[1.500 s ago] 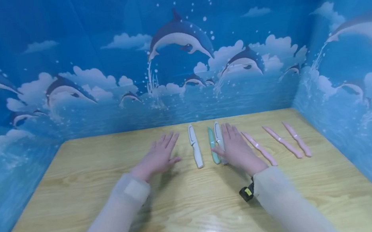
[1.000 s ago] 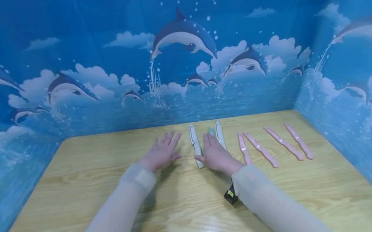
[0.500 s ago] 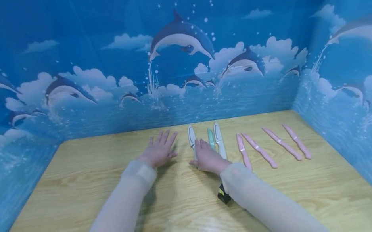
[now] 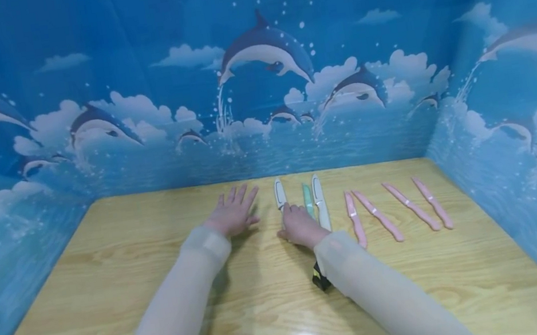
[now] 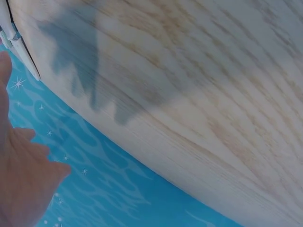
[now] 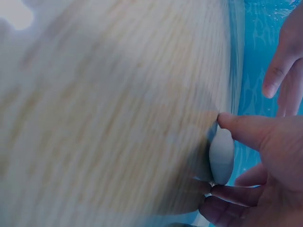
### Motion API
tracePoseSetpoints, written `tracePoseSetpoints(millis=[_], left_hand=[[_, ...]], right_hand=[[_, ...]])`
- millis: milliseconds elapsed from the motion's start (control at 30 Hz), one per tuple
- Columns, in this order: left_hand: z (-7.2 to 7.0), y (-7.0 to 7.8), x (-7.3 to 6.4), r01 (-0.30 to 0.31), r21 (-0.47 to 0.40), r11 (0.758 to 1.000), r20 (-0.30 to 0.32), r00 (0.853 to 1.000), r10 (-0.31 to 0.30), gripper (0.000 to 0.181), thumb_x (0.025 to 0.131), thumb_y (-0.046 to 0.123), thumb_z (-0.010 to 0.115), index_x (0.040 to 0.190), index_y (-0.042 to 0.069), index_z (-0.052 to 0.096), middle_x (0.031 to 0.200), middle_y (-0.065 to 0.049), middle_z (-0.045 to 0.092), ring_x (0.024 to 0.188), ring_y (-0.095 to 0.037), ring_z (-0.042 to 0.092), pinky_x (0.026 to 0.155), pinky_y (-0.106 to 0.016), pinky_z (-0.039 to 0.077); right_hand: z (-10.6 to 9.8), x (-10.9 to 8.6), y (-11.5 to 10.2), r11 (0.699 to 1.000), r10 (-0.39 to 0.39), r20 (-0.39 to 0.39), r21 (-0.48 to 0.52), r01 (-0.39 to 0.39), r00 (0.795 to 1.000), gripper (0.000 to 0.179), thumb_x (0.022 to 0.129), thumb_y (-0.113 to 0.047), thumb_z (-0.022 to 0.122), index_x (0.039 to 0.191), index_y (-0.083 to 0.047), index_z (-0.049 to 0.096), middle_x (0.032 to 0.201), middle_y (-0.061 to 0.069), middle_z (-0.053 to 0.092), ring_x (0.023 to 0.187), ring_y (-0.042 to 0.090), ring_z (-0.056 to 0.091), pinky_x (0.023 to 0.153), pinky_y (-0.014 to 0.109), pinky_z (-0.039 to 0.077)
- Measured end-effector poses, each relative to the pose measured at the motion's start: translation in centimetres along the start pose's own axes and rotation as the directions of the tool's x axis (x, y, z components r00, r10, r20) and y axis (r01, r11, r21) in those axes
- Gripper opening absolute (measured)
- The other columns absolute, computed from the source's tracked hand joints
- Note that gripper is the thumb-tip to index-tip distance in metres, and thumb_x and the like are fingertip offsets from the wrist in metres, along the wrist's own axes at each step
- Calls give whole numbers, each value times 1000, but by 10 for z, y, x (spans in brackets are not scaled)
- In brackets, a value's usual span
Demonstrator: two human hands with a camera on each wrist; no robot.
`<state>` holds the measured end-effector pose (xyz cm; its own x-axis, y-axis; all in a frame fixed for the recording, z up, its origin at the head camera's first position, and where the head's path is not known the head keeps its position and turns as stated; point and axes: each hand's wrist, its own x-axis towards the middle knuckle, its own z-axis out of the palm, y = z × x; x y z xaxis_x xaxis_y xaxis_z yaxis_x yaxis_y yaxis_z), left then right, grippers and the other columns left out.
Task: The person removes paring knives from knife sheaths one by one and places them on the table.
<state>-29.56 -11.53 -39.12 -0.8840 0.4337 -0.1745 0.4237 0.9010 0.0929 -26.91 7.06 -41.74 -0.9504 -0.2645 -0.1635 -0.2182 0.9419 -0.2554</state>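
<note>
My right hand [image 4: 302,226] is over the handle of the leftmost white knife [image 4: 280,193], whose blade points to the back. In the right wrist view, thumb and fingers pinch the white handle [image 6: 221,156] from both sides, low at the tabletop. Just right of that hand lie a green knife [image 4: 308,199], its handle hidden, and a second white knife [image 4: 322,206]. My left hand [image 4: 231,214] spreads its fingers to the left of the knives and holds nothing; the left wrist view shows its shadow on the wood.
Several pink knives [image 4: 379,216] lie slanted on the right part of the wooden table [image 4: 250,321]. A blue dolphin-print curtain [image 4: 184,162] stands along the back edge and both sides. A small black device [image 4: 320,278] sits at my right wrist.
My right hand has moved left from beside the second white knife, past the green knife, to the leftmost white knife, and its fingers have closed on the handle. The left hand stays almost still.
</note>
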Motion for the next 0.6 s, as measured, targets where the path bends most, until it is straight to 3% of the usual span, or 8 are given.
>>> tracePoseSetpoints(millis=[233, 400, 600], left_hand=[[3, -1, 14, -52, 87, 995, -27, 998, 54, 75, 101, 39, 48, 156, 13, 5, 163, -8, 9, 149, -32, 12, 117, -62, 12], [0, 5, 21, -73, 61, 995, -19, 997, 74, 72, 101, 34, 49, 156, 14, 8, 163, -5, 9, 149, -30, 12, 117, -61, 11], [5, 13, 21, -90, 13, 996, 13, 996, 90, 73, 100, 27, 52, 156, 14, 7, 163, -6, 8, 149, -31, 12, 117, -61, 9]], right_hand=[[-2, 1, -5, 997, 46, -16, 62, -45, 999, 75, 94, -23, 64, 147, 10, 23, 148, 30, 34, 136, 41, 38, 114, 46, 33], [-5, -1, -9, 996, 67, -24, 56, -65, 997, 64, 95, -12, 57, 144, 14, 26, 143, 33, 37, 129, 43, 45, 111, 47, 37], [-4, -4, -10, 999, 50, -65, -2, -50, 997, 44, 90, -4, 57, 126, 18, 46, 117, 30, 55, 101, 39, 60, 93, 45, 51]])
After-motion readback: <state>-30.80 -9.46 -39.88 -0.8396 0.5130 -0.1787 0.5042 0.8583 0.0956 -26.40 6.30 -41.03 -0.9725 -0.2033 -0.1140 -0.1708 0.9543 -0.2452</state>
